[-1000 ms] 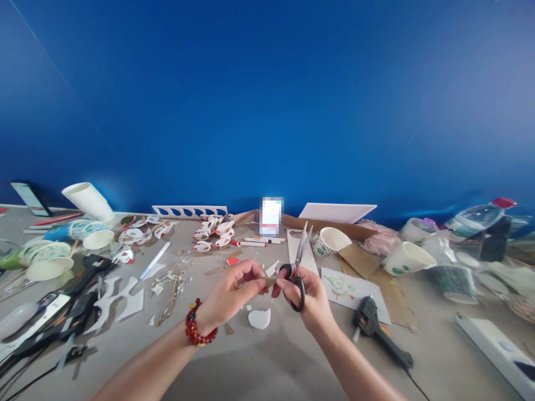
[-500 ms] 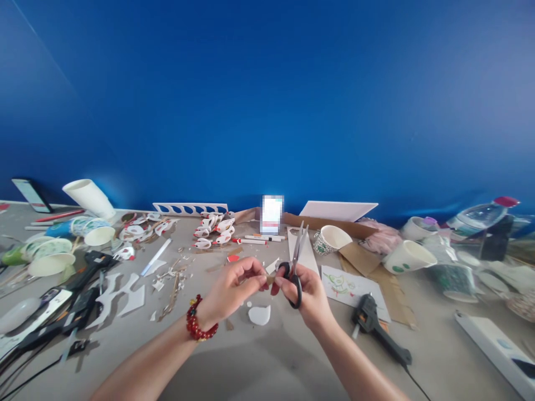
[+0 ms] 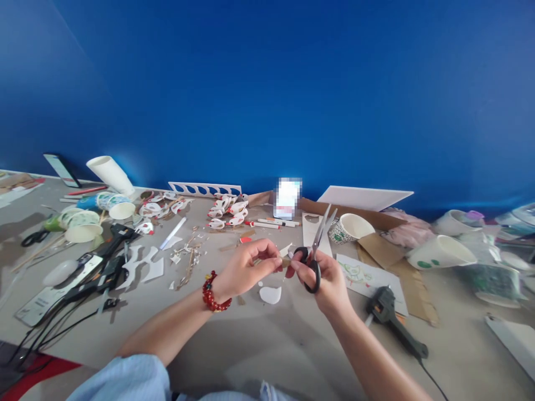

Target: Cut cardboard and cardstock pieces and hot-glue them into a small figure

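Observation:
My left hand (image 3: pixel 249 268), with a red bead bracelet (image 3: pixel 212 292) at the wrist, pinches a small brown piece (image 3: pixel 286 261), perhaps cardboard, between thumb and fingertips. Fingers of my right hand (image 3: pixel 328 281) meet it at the other end. Black-handled scissors (image 3: pixel 316 245) hang on that same right hand, their blades slightly parted and pointing up and away. Below the hands, a rounded white scrap (image 3: pixel 270 294) lies on the table. Small white bird cut-outs with red marks (image 3: pixel 238 208) are grouped beyond my left hand.
A glue gun (image 3: pixel 384 306) lies at the right, beside a drawing (image 3: pixel 351 274) and cardboard (image 3: pixel 418 295). A patterned paper cup (image 3: pixel 355 227) stands behind. More glue guns (image 3: pixel 94 284) and cables are at the left. A lit phone (image 3: pixel 287 197) leans near the blue wall.
My view has turned left and down, so the table appears shifted right and up, and a blue sleeve shows. Both hands still hold the small piece; the scissors stay in the right.

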`<action>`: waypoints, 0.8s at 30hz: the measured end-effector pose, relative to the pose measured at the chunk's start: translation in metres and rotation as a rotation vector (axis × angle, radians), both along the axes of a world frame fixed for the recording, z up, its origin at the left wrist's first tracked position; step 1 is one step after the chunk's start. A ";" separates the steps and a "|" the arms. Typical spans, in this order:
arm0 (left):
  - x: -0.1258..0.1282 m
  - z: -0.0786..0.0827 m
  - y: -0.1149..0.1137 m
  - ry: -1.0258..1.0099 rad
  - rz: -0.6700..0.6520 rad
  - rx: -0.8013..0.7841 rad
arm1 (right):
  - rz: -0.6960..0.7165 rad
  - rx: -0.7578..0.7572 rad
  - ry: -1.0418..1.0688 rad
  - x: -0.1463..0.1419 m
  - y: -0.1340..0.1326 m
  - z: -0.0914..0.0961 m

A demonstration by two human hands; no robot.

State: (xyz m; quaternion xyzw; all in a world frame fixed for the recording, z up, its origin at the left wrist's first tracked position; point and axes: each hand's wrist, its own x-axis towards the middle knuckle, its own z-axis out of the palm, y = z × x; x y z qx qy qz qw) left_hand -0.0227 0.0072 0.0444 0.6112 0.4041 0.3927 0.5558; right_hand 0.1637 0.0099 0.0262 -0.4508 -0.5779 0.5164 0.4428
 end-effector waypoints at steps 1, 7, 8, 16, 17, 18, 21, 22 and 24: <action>0.000 0.001 0.000 0.005 -0.003 -0.002 | 0.005 0.004 0.002 0.000 0.000 0.000; 0.000 0.001 0.001 0.018 -0.021 -0.005 | 0.030 0.000 0.061 0.000 0.002 -0.002; 0.000 0.000 0.001 0.017 -0.020 -0.001 | 0.040 -0.003 0.068 0.000 0.002 -0.003; 0.000 -0.001 0.000 -0.042 0.019 0.029 | 0.044 0.031 0.053 0.003 0.003 -0.009; 0.000 -0.001 -0.001 -0.054 0.032 0.034 | 0.059 0.028 0.062 0.003 0.003 -0.009; 0.000 0.000 -0.001 -0.063 0.056 0.046 | 0.083 0.025 0.069 0.003 0.003 -0.010; -0.002 0.002 -0.002 -0.082 0.153 0.114 | 0.166 0.023 0.079 0.003 0.001 -0.012; -0.003 0.002 -0.002 -0.094 0.175 0.139 | 0.189 0.018 0.080 0.003 0.000 -0.013; -0.004 0.004 -0.002 -0.123 0.193 0.169 | 0.240 -0.006 0.073 0.003 -0.004 -0.017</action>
